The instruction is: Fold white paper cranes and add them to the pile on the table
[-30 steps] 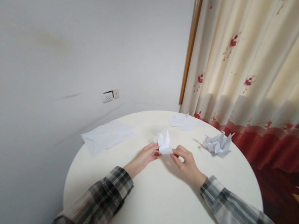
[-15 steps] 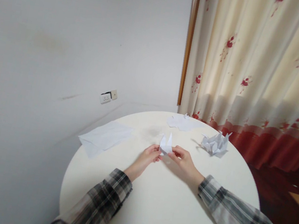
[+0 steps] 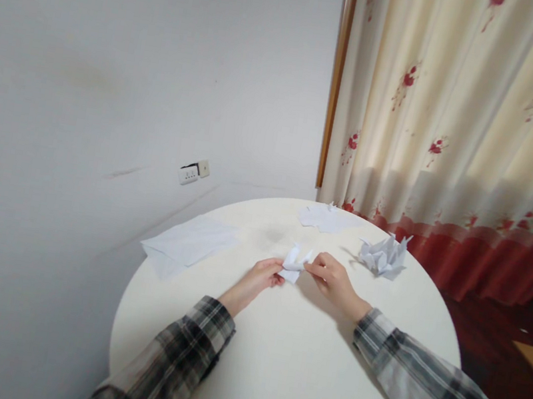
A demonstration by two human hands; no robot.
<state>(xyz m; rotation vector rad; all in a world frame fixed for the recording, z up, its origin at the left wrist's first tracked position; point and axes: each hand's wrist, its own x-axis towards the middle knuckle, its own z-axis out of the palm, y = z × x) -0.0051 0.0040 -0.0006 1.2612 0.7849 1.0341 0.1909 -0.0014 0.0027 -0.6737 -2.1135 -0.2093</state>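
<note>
A small folded white paper figure (image 3: 294, 264) with two pointed flaps is held just above the round cream table (image 3: 281, 364). My left hand (image 3: 258, 280) pinches its lower left end, fingers closed. My right hand (image 3: 334, 282) pinches its right side between thumb and fingers. Both arms wear plaid sleeves and reach in from the bottom of the view.
Flat white paper sheets (image 3: 188, 244) lie at the table's left edge. More paper (image 3: 322, 217) lies at the far edge. A pile of folded paper figures (image 3: 383, 256) sits at the right. A curtain (image 3: 459, 135) hangs behind, a wall socket (image 3: 192, 172) at left.
The paper figure's two flaps stood upright before; now they lean over to the right and sit lower. My right hand has shifted slightly up toward the figure's right flap.
</note>
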